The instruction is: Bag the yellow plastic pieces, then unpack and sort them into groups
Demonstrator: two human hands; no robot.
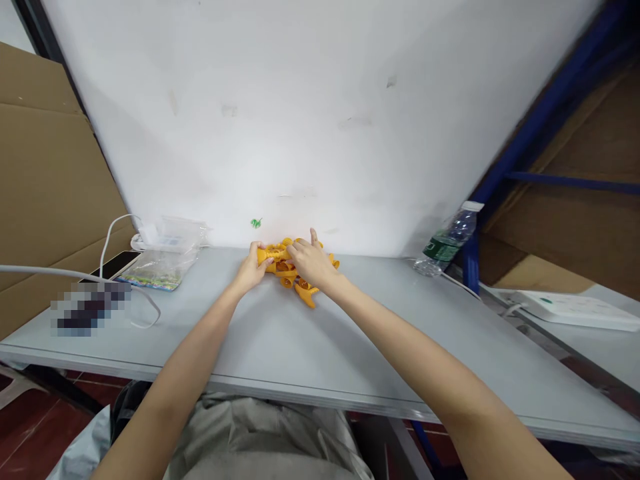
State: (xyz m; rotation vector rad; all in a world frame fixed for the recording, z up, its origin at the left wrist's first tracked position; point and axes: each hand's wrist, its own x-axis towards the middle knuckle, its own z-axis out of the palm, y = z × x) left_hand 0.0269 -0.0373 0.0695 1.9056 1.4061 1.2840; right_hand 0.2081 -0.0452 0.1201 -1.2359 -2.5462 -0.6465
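The yellow-orange plastic object point(286, 273) sat on the grey tabletop point(280, 353), close to the white panel point(300, 147) behind it. It looked like a cluster of rounded, cup-like parts, with a short bar along the top and a pointed piece jutting toward the near edge. The left hand point(251, 268) pinched the bar's left end between thumb and fingers. The right hand point(313, 262) touched the bar's other end, fingers curled, one digit raised; whether it gripped, I could not tell.
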